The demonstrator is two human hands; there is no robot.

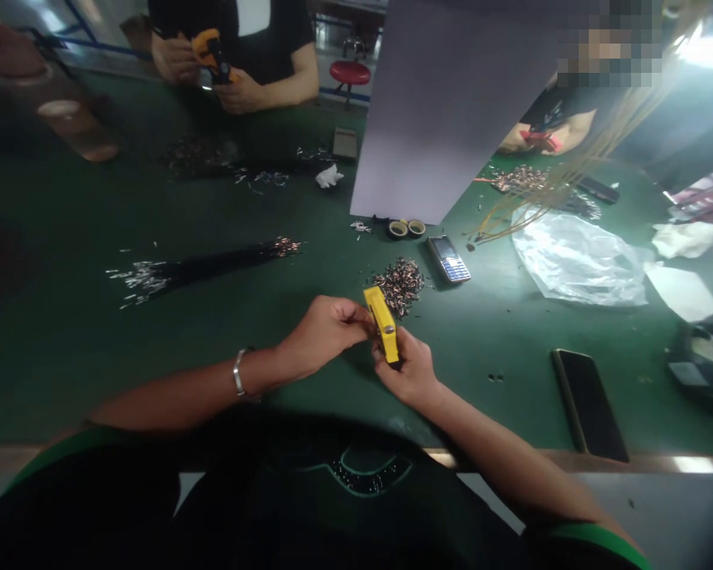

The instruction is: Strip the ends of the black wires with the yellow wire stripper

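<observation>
My right hand [413, 370] is closed around a yellow wire stripper [383, 324], which stands tilted over the green table. Close against the tool's left side, my left hand [326, 336] is pinched shut; whatever lies between its fingertips is too small or hidden to make out. Just beyond the stripper lies a heap of small dark and coppery clippings [401, 283]. To the left, a bundle of black wires [219, 264] rests on the table, with silvery ends at its left and bare copper ends at its right.
A keypad phone [448, 260] and two tape rolls [407, 229] lie beyond the heap, by a grey upright panel [433, 103]. At right are a smartphone [591, 404] and a clear plastic bag [579, 257]. Across the table, one person holds an orange tool [211, 54], another a red one [542, 142].
</observation>
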